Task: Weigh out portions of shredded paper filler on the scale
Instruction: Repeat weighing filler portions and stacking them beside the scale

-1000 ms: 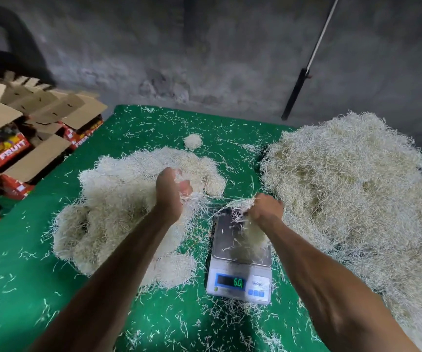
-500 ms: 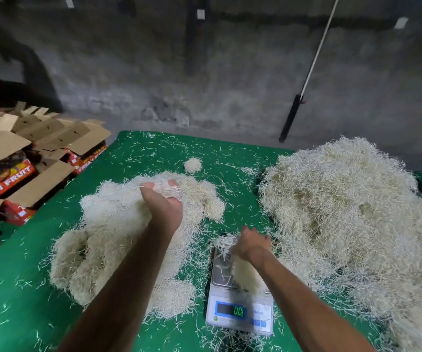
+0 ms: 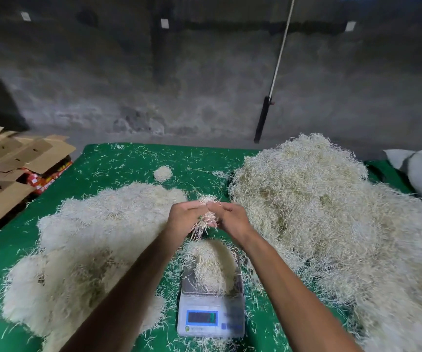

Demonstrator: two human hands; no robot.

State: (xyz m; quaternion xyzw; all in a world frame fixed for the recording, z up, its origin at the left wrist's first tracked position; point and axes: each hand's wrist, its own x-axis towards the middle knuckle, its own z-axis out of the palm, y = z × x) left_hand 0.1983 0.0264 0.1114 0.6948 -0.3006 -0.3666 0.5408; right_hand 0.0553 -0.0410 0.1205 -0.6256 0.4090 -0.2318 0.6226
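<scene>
Nearest the camera, a small digital scale [image 3: 211, 316] sat on the green table cover [image 3: 108, 161], its blue display lit but too blurred to read. A mound of shredded paper [image 3: 211, 265] lay on the scale's platform, spilling past the far edge.

Just above and beyond the scale, both bare forearms reached in from the bottom of the view. The left hand [image 3: 183, 215] and right hand [image 3: 230, 217] met over the mound, fingertips together, pinching a small tuft of filler [image 3: 206, 217] between them; strands hung down from it toward the platform. Whether the fingers pulled the tuft apart could not be told.

Left of the scale lay a wide, flattish pile of paler portions [image 3: 90, 240]. Right of it rose the big loose heap of filler [image 3: 319, 212], much taller, running off the right edge. A little round clump [image 3: 163, 173] sat apart on the cover, further back. Stray strands littered the green everywhere.

Far left, flattened cardboard cartons [image 3: 14, 168] with red printing. Behind the table, a grey wall [image 3: 128, 85], with a pole [image 3: 272, 90] leaning against it.
</scene>
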